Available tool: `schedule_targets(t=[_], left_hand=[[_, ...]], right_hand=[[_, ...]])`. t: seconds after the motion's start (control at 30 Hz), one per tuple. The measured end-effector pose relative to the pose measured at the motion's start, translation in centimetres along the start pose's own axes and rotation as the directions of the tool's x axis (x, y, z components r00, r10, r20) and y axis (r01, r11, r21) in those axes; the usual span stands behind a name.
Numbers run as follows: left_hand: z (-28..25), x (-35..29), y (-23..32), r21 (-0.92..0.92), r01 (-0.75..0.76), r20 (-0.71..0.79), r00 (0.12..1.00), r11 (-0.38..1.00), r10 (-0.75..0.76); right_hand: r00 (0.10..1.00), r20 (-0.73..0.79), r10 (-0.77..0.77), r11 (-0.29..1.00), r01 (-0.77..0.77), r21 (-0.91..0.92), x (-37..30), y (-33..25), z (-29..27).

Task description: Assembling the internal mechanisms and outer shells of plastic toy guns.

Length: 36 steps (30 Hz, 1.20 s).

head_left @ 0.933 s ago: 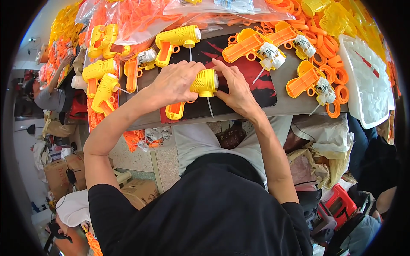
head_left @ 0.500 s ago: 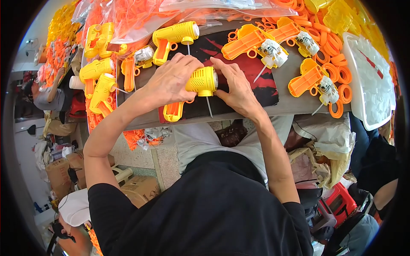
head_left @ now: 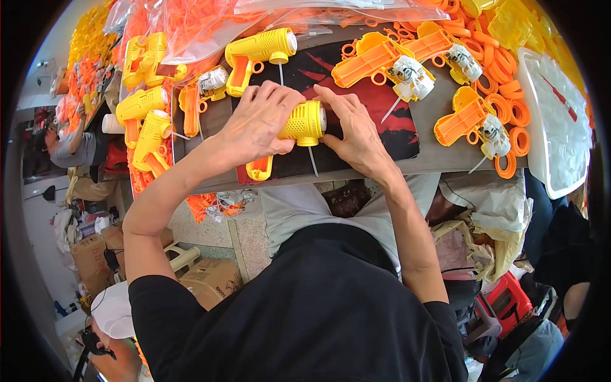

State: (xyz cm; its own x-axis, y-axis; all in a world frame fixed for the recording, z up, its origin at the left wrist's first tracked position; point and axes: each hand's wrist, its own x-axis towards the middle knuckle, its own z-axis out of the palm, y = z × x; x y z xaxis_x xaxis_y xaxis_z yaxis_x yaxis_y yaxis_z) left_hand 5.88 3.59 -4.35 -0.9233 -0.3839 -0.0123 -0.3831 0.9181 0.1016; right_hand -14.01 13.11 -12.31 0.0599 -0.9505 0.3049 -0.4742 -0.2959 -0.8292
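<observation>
Near the table's front edge, a yellow toy gun [head_left: 301,124] with an orange handle lies between my two hands. My left hand [head_left: 259,124] is closed over its rear and covers much of the handle. At the round white-tipped front end, the thumb and fingers of my right hand [head_left: 355,130] sit around the body. A thin pale stem hangs below the barrel. Under the gun is a black and red mat [head_left: 388,127]. Just beyond my left hand lies another yellow toy gun [head_left: 262,51], also with a stem.
Several open orange gun halves [head_left: 369,60] with white mechanisms lie to the right, beside a heap of orange rings [head_left: 503,83]. A white tub [head_left: 552,181] of translucent parts stands at the right edge. More yellow guns [head_left: 141,108] are on the left; plastic bags [head_left: 210,25] of orange parts lie behind.
My left hand has shifted slightly down over the gun's handle and hides more of it. The right hand keeps nearly the same place; the whole view has moved a little.
</observation>
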Motion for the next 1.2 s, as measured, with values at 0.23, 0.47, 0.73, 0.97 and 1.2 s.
schedule_targets(t=[0.23, 0.47, 0.73, 0.97, 1.2], left_hand=[[0.3, -0.1, 0.0, -0.216, 0.111, 0.077, 0.992, 0.970, -0.096], [0.4, -0.5, -0.1, -0.176, 0.060, 0.067, 0.997, 0.983, -0.049], [0.3, 0.0, -0.5, -0.299, 0.147, 0.161, 0.982, 0.943, -0.102], [-1.5, 0.3, 0.2, -0.308, 0.178, 0.155, 0.979, 0.934, -0.135], [-0.8, 0.2, 0.5, -0.277, 0.192, 0.150, 0.976, 0.942, -0.155]], right_hand=[[1.000, -0.022, 0.020, 0.999, -0.021, -0.027, -0.3, -0.1, 0.1], [0.999, -0.014, 0.031, 1.000, -0.031, -0.004, 0.1, -0.1, 0.1], [0.999, -0.018, 0.026, 1.000, -0.026, -0.013, -0.1, 0.1, 0.2], [1.000, -0.011, 0.021, 1.000, -0.021, -0.011, -0.1, 0.1, -0.1], [1.000, -0.003, 0.030, 1.000, -0.030, -0.003, 0.0, 0.0, -0.1]])
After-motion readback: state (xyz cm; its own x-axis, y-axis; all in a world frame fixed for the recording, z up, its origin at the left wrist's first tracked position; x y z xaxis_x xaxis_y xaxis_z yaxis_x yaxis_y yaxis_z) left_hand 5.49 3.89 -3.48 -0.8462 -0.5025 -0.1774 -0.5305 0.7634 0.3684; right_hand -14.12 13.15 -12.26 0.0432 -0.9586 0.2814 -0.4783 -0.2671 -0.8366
